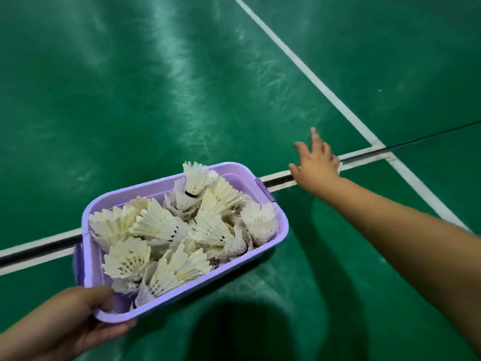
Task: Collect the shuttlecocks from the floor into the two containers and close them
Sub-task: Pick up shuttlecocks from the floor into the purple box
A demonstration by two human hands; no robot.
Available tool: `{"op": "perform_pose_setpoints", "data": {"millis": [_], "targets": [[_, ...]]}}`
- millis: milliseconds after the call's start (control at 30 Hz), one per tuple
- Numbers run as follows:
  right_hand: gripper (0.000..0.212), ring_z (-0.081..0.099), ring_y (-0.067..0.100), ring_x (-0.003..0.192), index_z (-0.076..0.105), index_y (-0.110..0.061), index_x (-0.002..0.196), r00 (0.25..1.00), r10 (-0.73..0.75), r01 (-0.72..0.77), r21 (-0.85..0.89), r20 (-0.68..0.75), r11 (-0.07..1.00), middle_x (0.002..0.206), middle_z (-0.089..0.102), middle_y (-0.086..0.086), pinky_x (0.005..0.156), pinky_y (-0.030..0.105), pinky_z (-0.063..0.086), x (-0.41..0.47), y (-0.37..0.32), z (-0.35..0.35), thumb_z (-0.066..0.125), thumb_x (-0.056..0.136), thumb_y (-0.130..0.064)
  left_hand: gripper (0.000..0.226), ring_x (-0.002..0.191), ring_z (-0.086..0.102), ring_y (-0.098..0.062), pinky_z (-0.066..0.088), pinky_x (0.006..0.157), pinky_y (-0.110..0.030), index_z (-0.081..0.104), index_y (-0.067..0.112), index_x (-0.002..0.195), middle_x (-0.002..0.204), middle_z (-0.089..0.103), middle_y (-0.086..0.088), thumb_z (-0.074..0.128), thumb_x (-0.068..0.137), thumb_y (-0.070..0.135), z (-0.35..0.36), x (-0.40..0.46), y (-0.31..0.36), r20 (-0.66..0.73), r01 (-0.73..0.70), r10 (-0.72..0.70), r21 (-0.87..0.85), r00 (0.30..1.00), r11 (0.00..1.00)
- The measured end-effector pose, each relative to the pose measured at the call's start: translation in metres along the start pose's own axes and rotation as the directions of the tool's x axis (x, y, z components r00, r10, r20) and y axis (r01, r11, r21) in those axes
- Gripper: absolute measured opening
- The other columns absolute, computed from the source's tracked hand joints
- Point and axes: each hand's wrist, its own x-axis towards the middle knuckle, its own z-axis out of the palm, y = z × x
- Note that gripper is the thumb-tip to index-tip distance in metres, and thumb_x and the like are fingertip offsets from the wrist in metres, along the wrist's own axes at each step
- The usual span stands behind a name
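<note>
Under left hand: fingers grip bin corner — keeping shuttlecocks level.
Right hand: fingers spread, empty — reaching toward floor.

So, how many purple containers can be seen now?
1: the purple container, full of shuttlecocks, held at its near corner by the left hand. The second is not in view.

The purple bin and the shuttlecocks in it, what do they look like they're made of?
Bin: probably moulded plastic, going by its smooth satin lilac walls, rounded corners and ribbed darker clip on the far end. Shuttlecocks: the skirts look like real feathers, off-white and yellowed, with separate ribbed vanes and frayed tips; the bases are mostly hidden. The left hand grips the near rim.
</note>
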Motion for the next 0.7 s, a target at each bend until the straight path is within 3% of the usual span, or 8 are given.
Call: {"op": "perform_pose_setpoints", "data": {"millis": [67,133,200,300,433,567,633,700], "targets": [[0.069,0.0,0.031,0.144,0.012,-0.03,0.148,0.969,0.192,-0.183,-0.075,0.155,0.98,0.157,-0.018,0.001,0.108,0.058,0.018,0.024,0.046,0.01,0.049,0.092,-0.043,0.019,0.035,0.062,-0.027,0.05,0.03,-0.03,0.051,-0.007,0.077,0.051,0.065,-0.018,0.038,0.091,-0.008,0.009,0.004,0.008,0.022,-0.021,0.02,0.069,1.0,0.997],[0.074,0.001,0.031,0.144,0.005,-0.029,0.149,0.949,0.24,-0.235,-0.048,0.207,0.971,0.158,-0.011,-0.002,0.109,0.059,0.018,0.04,0.072,0.023,0.049,0.092,-0.045,0.019,0.041,0.065,-0.027,0.053,0.034,-0.031,0.055,-0.008,0.079,0.062,0.07,-0.019,0.038,0.089,-0.009,0.017,0.01,0.012,0.052,-0.031,0.024,0.122,0.998,0.992],[0.069,0.012,0.033,0.142,0.014,-0.025,0.148,0.948,0.243,-0.24,-0.038,0.204,0.97,0.157,0.011,0.002,0.108,0.057,0.022,0.046,0.083,0.033,0.051,0.092,-0.042,0.016,0.047,0.068,-0.028,0.056,0.039,-0.032,0.054,-0.013,0.087,0.08,0.072,-0.023,0.039,0.088,-0.01,0.022,0.013,0.014,0.091,-0.016,0.002,0.147,0.996,0.989],[0.047,0.034,0.041,0.127,0.042,-0.012,0.134,0.971,0.211,-0.201,-0.095,0.111,0.975,0.138,0.038,0.018,0.101,0.052,0.036,0.05,0.078,0.049,0.056,0.09,-0.023,0.02,0.049,0.068,-0.028,0.055,0.04,-0.029,0.056,-0.008,0.1,0.095,0.066,-0.028,0.04,0.088,-0.01,0.015,0.022,0.011,0.074,0.013,-0.022,0.124,0.997,0.992],[0.029,0.054,0.036,0.112,0.063,-0.008,0.114,0.961,0.124,-0.062,-0.244,0.246,0.968,0.121,0.056,0.019,0.093,0.04,0.046,0.037,0.07,0.065,0.051,0.087,-0.008,0.021,0.049,0.068,-0.027,0.056,0.041,-0.029,0.056,-0.015,0.099,0.092,0.067,-0.028,0.04,0.087,-0.01,0.008,0.028,0.005,0.09,0.033,-0.043,0.113,0.995,0.993],[0.028,0.058,0.035,0.105,0.063,-0.006,0.111,0.941,0.048,0.088,-0.381,0.334,0.92,0.113,0.058,0.019,0.089,0.036,0.049,0.014,0.071,0.068,0.048,0.087,-0.006,0.013,0.047,0.067,-0.028,0.055,0.039,-0.028,0.051,-0.005,0.087,0.084,0.054,-0.028,0.04,0.087,-0.01,0.001,0.029,0.001,0.108,0.037,-0.047,0.09,0.993,0.995],[0.026,0.056,0.036,0.104,0.061,-0.005,0.112,0.972,0.01,0.066,-0.316,0.233,0.946,0.113,0.054,0.02,0.085,0.036,0.046,0.002,0.068,0.054,0.047,0.09,-0.006,0.013,0.045,0.066,-0.028,0.055,0.038,-0.028,0.049,-0.003,0.084,0.081,0.053,-0.026,0.039,0.086,-0.011,-0.007,0.03,-0.003,0.115,0.031,-0.041,0.091,0.992,0.995],[0.021,0.055,0.037,0.1,0.063,-0.004,0.108,0.997,-0.008,0.008,-0.01,-0.074,1.0,0.111,0.055,0.021,0.082,0.036,0.043,-0.017,0.049,0.028,0.05,0.091,-0.006,0.014,0.044,0.065,-0.027,0.055,0.038,-0.029,0.049,-0.002,0.087,0.084,0.051,-0.025,0.038,0.085,-0.012,-0.017,0.027,-0.006,0.117,0.024,-0.034,0.09,0.993,0.996]]}}
